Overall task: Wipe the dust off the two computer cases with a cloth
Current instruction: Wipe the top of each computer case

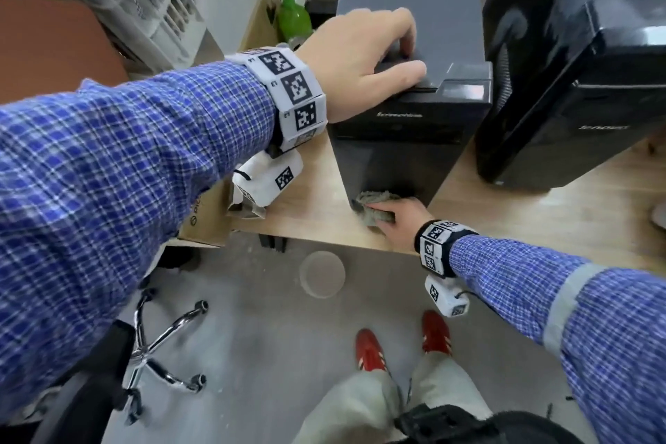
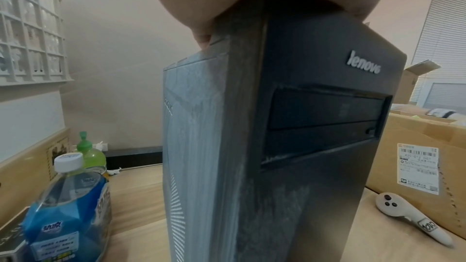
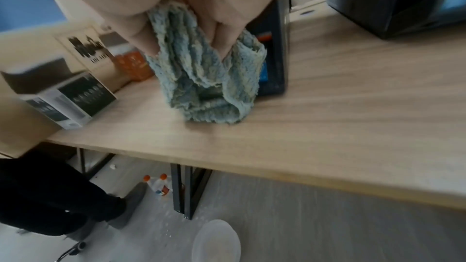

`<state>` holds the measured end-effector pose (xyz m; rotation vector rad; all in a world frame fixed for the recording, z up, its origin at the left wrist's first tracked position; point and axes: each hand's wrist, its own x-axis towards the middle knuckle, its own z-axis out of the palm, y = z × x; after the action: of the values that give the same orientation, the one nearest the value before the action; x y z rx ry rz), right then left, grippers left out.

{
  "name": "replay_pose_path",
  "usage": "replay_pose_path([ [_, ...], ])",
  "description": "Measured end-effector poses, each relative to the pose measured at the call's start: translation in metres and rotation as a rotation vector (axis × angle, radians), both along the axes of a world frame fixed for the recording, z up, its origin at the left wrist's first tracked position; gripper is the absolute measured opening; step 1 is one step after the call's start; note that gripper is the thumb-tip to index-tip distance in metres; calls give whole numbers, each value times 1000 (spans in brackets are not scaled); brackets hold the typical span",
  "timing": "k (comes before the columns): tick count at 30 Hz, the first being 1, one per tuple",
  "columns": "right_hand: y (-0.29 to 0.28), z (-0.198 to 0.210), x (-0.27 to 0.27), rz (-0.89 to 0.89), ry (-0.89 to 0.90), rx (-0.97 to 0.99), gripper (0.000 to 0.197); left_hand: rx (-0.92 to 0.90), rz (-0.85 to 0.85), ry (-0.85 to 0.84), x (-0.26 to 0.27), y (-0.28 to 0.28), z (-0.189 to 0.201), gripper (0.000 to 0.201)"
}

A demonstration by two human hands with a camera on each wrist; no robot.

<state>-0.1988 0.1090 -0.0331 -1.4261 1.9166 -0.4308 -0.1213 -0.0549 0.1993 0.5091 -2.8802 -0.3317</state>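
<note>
The left hand rested on the top front edge of the nearer computer case, fingers curled over its top and thumb laid along the front lip — steadying it upright on the bench. The right hand gripped a bunched grey-blue cloth, fingers closed round it, pressing it to the foot of that case's front where it met the bench. The second computer case stood just beside, to the right — untouched by either hand.

I see blue checked sleeves, white wristbands printed with black square markers, pale trousers, red shoes.
</note>
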Motion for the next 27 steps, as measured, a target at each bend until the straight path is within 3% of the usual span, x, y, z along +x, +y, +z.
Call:
replay_pose_path([
  [5, -1, 10, 1, 24, 29, -5, 42, 11, 12, -18, -1, 2, 3, 48],
  [12, 1, 96, -4, 38, -77, -285, 40, 8, 14, -19, 1, 5, 6, 46],
  [18, -5, 147, 11, -85, -250, -515, 35, -48, -19, -50, 2, 6, 6, 53],
  [22, -17, 130, 19, -29, -292, -399, 38, -46, -13, -37, 2, 4, 3, 51],
  [27, -31, 69, 33, 31, -235, -157, 39, -53, -6, -38, 1, 3, 2, 49],
])
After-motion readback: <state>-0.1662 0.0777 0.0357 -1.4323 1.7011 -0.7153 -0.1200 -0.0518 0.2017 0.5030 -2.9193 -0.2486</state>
